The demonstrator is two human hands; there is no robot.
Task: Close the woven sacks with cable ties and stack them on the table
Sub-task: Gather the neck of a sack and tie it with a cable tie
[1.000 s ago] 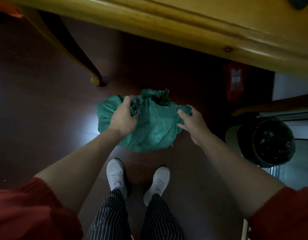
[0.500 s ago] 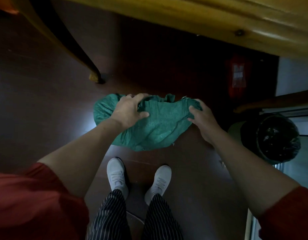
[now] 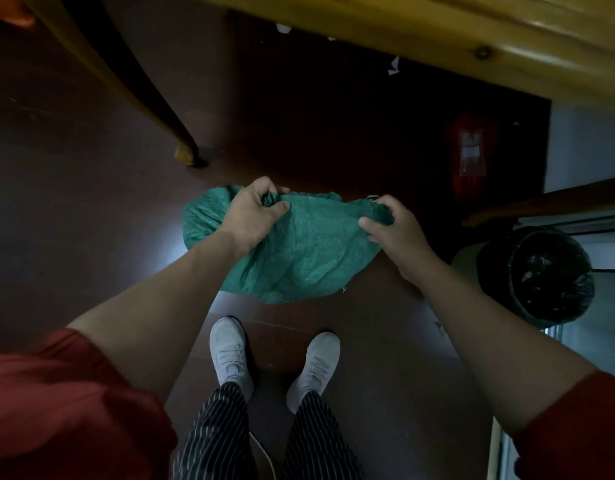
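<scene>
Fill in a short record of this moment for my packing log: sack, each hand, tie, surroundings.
sack: crumpled green woven sack, low over the dark floor, not on the table
left hand: left hand grips bunched sack edge, fingers curled
right hand: right hand grips the sack's other end
cable tie: none visible
table: yellow wooden table above, beyond the sack
nearby: round bin with black liner on the person's right; white shoes before the sack

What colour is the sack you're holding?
Green, a woven sack, clearest in the head view.
</scene>
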